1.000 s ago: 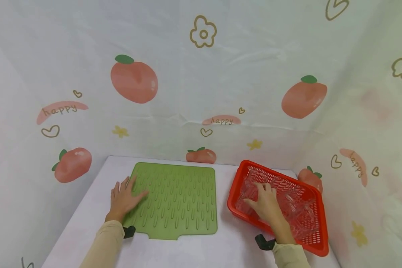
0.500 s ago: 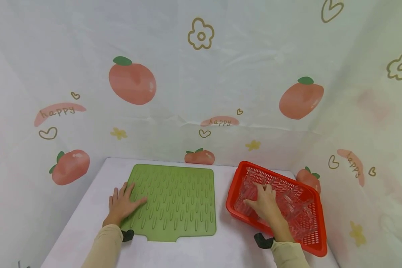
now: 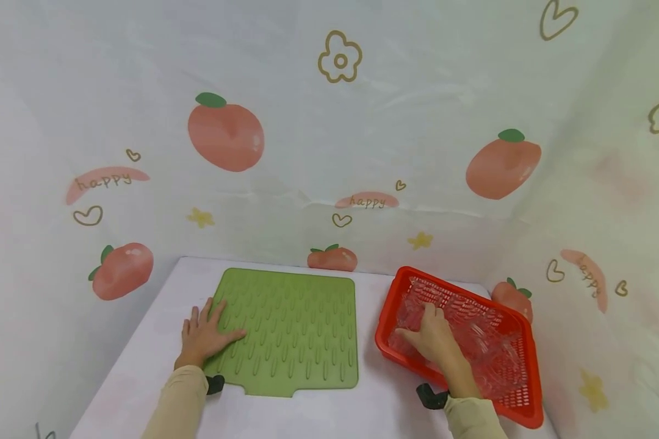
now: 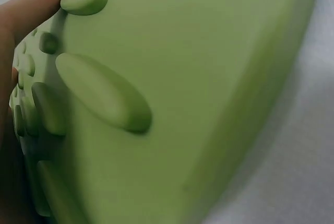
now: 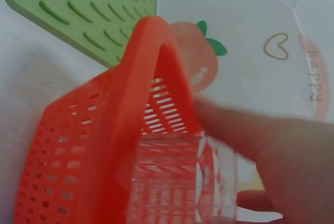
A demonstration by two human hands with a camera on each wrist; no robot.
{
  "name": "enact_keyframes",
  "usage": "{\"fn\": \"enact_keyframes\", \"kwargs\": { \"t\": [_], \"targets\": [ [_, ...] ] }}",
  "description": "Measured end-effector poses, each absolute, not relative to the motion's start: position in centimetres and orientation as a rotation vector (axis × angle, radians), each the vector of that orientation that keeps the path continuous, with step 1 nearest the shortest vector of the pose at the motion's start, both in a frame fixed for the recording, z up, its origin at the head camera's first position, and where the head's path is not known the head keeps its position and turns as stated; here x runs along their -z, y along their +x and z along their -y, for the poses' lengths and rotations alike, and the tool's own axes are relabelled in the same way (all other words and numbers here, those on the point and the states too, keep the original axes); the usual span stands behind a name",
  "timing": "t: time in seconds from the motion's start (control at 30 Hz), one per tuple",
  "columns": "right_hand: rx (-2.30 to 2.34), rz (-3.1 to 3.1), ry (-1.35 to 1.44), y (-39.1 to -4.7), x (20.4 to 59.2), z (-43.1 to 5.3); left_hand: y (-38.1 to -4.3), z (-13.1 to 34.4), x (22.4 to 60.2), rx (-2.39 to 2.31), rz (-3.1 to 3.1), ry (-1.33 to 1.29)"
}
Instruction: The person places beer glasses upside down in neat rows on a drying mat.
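My left hand (image 3: 202,335) rests with spread fingers on the left edge of a green drying mat (image 3: 296,329) covered in raised oval ridges. The left wrist view shows the thumb (image 4: 34,7) lying on the mat. Inside a red plastic basket (image 3: 406,364), my right hand (image 3: 438,338) grips a clear ribbed cup (image 5: 167,177) near the basket's left end. The thumb lies at the cup's edge, while the other fingers are partly hidden behind it. Several more clear pieces (image 3: 491,347) lie in the basket, too see-through to tell apart.
The white table (image 3: 373,402) bears the mat at left and the basket at right, with a strip of tabletop between them. A printed cloth (image 3: 285,213) hangs behind the table and along both sides.
My right hand's fingers have curled in more among the clear pieces. The left hand has settled slightly lower on the mat's edge. The head view has shifted a little.
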State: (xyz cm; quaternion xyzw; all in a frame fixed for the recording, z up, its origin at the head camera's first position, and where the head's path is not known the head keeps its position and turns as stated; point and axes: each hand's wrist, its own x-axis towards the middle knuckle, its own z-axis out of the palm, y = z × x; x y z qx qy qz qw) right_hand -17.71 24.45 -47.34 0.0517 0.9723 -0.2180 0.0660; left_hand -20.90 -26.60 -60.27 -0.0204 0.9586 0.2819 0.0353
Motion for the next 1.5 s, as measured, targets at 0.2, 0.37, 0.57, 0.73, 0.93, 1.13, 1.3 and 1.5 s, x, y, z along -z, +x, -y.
{"fn": "enact_keyframes", "kwargs": {
  "t": [0.2, 0.37, 0.57, 0.73, 0.93, 1.13, 1.3, 1.5],
  "targets": [
    [0.674, -2.942, 0.181, -17.6, 47.6, -24.5, -21.0, 26.4, 60.5, -0.853, -2.953, -0.063],
    [0.633, -2.953, 0.233, -17.5, 47.3, -24.4, -21.2, 25.9, 60.5, -0.830, -2.925, -0.071],
    [0.658, -2.979, 0.242, -16.9, 46.8, -24.5, -21.2, 25.6, 60.1, -0.812, -2.891, -0.086],
    [0.655, -3.006, 0.256, -16.4, 45.8, -24.6, -21.2, 25.7, 60.0, -0.833, -2.896, -0.092],
    [0.616, -3.091, 0.223, -15.7, 44.3, -24.3, -21.5, 25.7, 60.0, -0.867, -2.857, -0.095],
    [0.655, -3.118, 0.190, -15.2, 43.0, -24.0, -21.4, 25.8, 59.7, -0.828, -2.824, -0.101],
    [0.669, -3.139, 0.163, -15.0, 42.2, -23.9, -21.2, 26.0, 59.6, -0.838, -2.837, -0.098],
    [0.694, -3.184, 0.120, -15.0, 41.5, -23.9, -21.2, 26.3, 60.0, -0.827, -2.852, -0.100]
  ]
}}
